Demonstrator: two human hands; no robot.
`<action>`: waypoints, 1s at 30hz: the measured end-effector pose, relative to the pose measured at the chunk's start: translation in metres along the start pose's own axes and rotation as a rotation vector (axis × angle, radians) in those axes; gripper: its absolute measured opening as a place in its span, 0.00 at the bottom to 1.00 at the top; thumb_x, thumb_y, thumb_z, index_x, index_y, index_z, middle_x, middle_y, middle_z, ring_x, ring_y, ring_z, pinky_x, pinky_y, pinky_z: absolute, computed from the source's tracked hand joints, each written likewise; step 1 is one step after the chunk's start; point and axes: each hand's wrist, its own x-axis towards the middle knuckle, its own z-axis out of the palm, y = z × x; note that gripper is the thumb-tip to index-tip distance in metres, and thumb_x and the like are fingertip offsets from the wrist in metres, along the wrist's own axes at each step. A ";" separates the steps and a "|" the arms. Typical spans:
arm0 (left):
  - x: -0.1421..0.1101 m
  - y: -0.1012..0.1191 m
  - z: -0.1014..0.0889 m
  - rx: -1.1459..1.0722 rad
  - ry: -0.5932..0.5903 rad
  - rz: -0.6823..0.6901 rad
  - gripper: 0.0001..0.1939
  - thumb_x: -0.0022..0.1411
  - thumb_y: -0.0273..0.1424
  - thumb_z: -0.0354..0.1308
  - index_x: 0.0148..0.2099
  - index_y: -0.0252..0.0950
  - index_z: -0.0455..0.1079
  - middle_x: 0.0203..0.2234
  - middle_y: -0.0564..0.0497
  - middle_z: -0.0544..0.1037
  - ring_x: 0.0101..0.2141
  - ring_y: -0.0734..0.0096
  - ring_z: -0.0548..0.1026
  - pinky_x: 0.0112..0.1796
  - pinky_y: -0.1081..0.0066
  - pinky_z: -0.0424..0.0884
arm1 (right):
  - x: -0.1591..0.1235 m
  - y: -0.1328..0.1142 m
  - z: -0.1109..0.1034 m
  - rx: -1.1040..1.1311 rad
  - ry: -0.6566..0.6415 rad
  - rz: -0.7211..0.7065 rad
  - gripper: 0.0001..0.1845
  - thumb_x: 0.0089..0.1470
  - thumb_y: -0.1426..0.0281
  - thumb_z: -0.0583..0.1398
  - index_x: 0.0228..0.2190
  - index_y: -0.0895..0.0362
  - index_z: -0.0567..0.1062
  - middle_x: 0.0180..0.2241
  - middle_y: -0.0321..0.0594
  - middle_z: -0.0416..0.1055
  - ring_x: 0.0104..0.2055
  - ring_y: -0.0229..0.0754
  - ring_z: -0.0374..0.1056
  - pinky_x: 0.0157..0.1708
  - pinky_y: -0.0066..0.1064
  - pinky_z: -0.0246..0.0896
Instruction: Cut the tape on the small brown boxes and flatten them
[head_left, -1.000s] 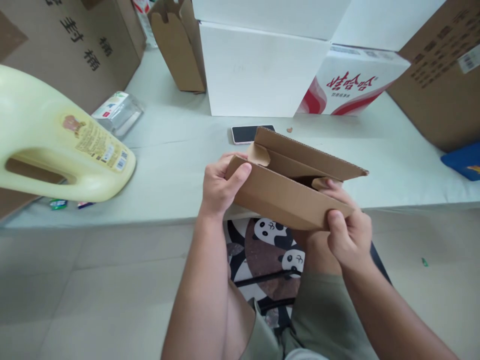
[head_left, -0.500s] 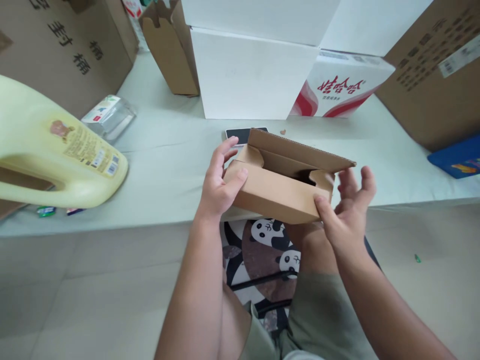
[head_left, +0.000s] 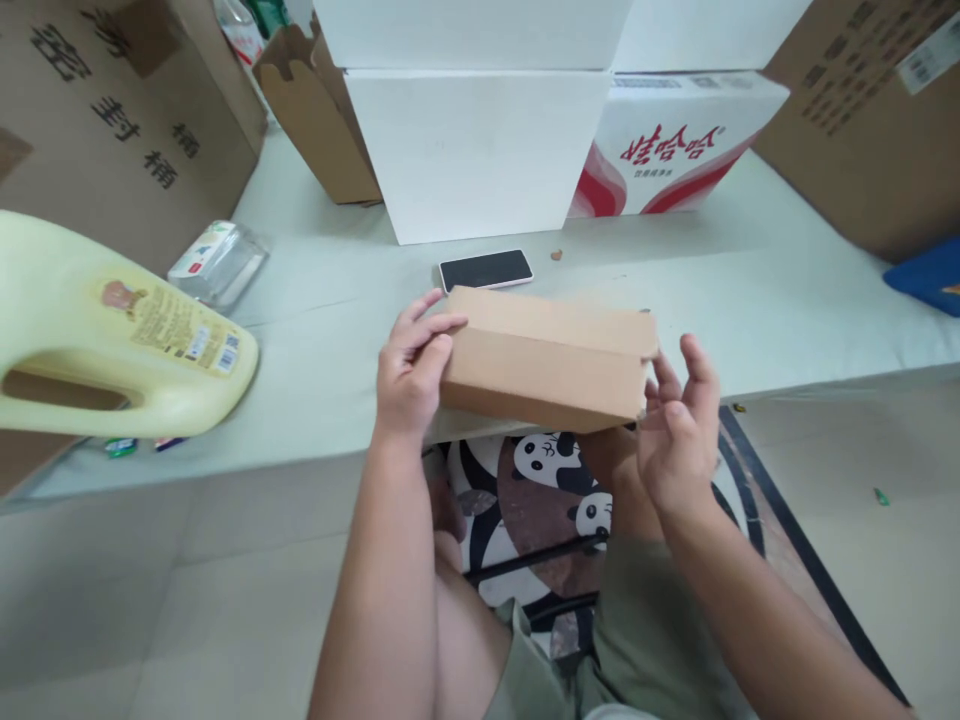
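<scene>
A small brown cardboard box [head_left: 544, 370] is held between my hands at the table's front edge, above my lap. Its long top flap lies folded down over the opening, so the inside is hidden. My left hand [head_left: 411, 375] grips the box's left end, thumb in front and fingers over the top corner. At the right end, my right hand [head_left: 679, 420] has its fingers apart and curved, with some fingertips against the end of the box. Just behind the box lies a phone [head_left: 486, 270], dark screen up.
A yellow jug [head_left: 180, 350] lies on the left beside a clear plastic container [head_left: 219, 265]. Behind stand an open brown carton [head_left: 322, 130], a white box [head_left: 480, 150] and a red-and-white carton [head_left: 675, 150]. Large cardboard boxes [head_left: 150, 130] flank the table. A blue packet [head_left: 930, 280] is at right.
The box's raised flap has come down over the opening. My right thumb has left the box's front, and my left fingers have moved onto the top corner. The camera view has shifted slightly.
</scene>
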 end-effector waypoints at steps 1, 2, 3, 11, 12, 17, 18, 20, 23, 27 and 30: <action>0.001 0.000 -0.002 -0.047 0.051 -0.055 0.10 0.60 0.31 0.60 0.40 0.44 0.84 0.57 0.51 0.80 0.63 0.52 0.72 0.66 0.49 0.65 | -0.005 0.003 0.000 0.034 0.012 0.097 0.31 0.67 0.58 0.53 0.68 0.39 0.59 0.73 0.44 0.55 0.73 0.56 0.58 0.66 0.60 0.61; 0.003 -0.001 -0.003 -0.106 0.108 -0.112 0.10 0.59 0.31 0.60 0.40 0.43 0.83 0.55 0.51 0.81 0.62 0.52 0.72 0.66 0.49 0.65 | -0.009 0.005 0.001 0.060 -0.013 0.192 0.29 0.67 0.57 0.53 0.68 0.39 0.60 0.73 0.44 0.57 0.72 0.55 0.60 0.66 0.59 0.62; 0.004 -0.001 -0.005 -0.173 0.171 -0.167 0.10 0.57 0.31 0.60 0.39 0.42 0.82 0.54 0.51 0.81 0.61 0.52 0.73 0.65 0.51 0.66 | -0.013 0.005 0.001 0.084 -0.074 0.271 0.28 0.68 0.57 0.54 0.66 0.41 0.62 0.71 0.44 0.60 0.72 0.54 0.61 0.66 0.58 0.63; -0.005 0.001 -0.005 -0.505 0.223 -0.624 0.15 0.54 0.42 0.60 0.39 0.39 0.78 0.36 0.48 0.83 0.37 0.61 0.80 0.31 0.69 0.73 | -0.009 -0.049 0.003 -0.004 -0.447 0.053 0.42 0.66 0.55 0.59 0.73 0.39 0.47 0.76 0.41 0.48 0.79 0.56 0.43 0.74 0.64 0.42; -0.008 0.003 -0.004 -0.516 0.120 -0.692 0.19 0.55 0.46 0.58 0.40 0.38 0.78 0.34 0.46 0.83 0.36 0.60 0.80 0.30 0.68 0.73 | -0.006 -0.056 0.002 -0.044 -0.455 -0.001 0.41 0.66 0.55 0.60 0.73 0.39 0.49 0.77 0.40 0.47 0.79 0.57 0.40 0.74 0.65 0.39; -0.022 0.015 0.008 -0.380 -0.429 -0.893 0.36 0.56 0.62 0.55 0.47 0.35 0.77 0.34 0.41 0.84 0.38 0.53 0.83 0.36 0.64 0.73 | 0.002 -0.067 -0.005 -0.055 -0.359 -0.179 0.37 0.65 0.60 0.61 0.71 0.44 0.57 0.75 0.43 0.52 0.79 0.56 0.41 0.75 0.61 0.43; -0.024 0.017 0.011 -0.333 -0.523 -0.922 0.37 0.55 0.64 0.56 0.47 0.35 0.77 0.33 0.42 0.84 0.37 0.54 0.83 0.36 0.64 0.73 | 0.004 -0.066 -0.006 -0.045 -0.318 -0.198 0.34 0.64 0.61 0.61 0.69 0.45 0.60 0.73 0.44 0.57 0.78 0.56 0.45 0.75 0.60 0.44; -0.028 0.019 0.016 -0.217 -0.700 -0.972 0.38 0.55 0.66 0.56 0.45 0.35 0.77 0.34 0.41 0.85 0.34 0.57 0.82 0.33 0.66 0.70 | 0.008 -0.062 -0.009 -0.043 -0.235 -0.228 0.27 0.64 0.64 0.61 0.62 0.47 0.69 0.67 0.45 0.66 0.75 0.56 0.54 0.74 0.59 0.50; -0.030 0.016 0.021 -0.004 -0.932 -0.961 0.31 0.57 0.60 0.61 0.40 0.35 0.78 0.34 0.42 0.86 0.29 0.62 0.80 0.31 0.67 0.69 | 0.014 -0.054 -0.008 -0.076 -0.141 -0.286 0.14 0.63 0.68 0.61 0.49 0.50 0.78 0.54 0.42 0.78 0.64 0.52 0.70 0.72 0.58 0.54; -0.031 0.006 0.027 0.225 -0.545 -0.665 0.24 0.60 0.52 0.62 0.44 0.36 0.77 0.33 0.42 0.84 0.34 0.58 0.81 0.38 0.60 0.76 | 0.022 -0.046 0.004 -0.119 -0.226 -0.348 0.10 0.61 0.73 0.60 0.39 0.49 0.81 0.43 0.38 0.83 0.49 0.47 0.78 0.67 0.56 0.65; -0.032 0.005 0.037 0.178 -0.154 -0.138 0.27 0.63 0.51 0.60 0.57 0.41 0.74 0.57 0.39 0.78 0.58 0.50 0.76 0.53 0.52 0.76 | 0.026 -0.043 0.013 -0.138 -0.288 -0.358 0.11 0.60 0.72 0.58 0.37 0.48 0.81 0.41 0.37 0.84 0.49 0.48 0.79 0.64 0.56 0.68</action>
